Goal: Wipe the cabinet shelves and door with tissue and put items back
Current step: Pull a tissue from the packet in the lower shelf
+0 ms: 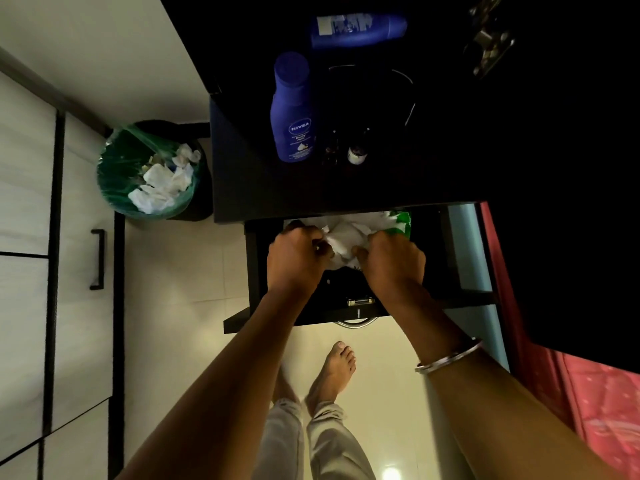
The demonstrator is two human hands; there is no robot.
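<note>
Now: both hands in open drawer [460, 258].
Left hand [294, 258] and right hand [393, 259] each pinch the white tissue [344, 233]; best pull evenly, avoiding tears.

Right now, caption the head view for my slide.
Left hand and right hand gripping crumpled white tissue over open dark drawer.

just the one head cam, looking almost straight down from above the dark cabinet [346, 188]; its open drawer [349, 306] sits near centre, pretty close; bin [152, 171] off to the cabinet's left, feet below it; no second view to overlap
</note>
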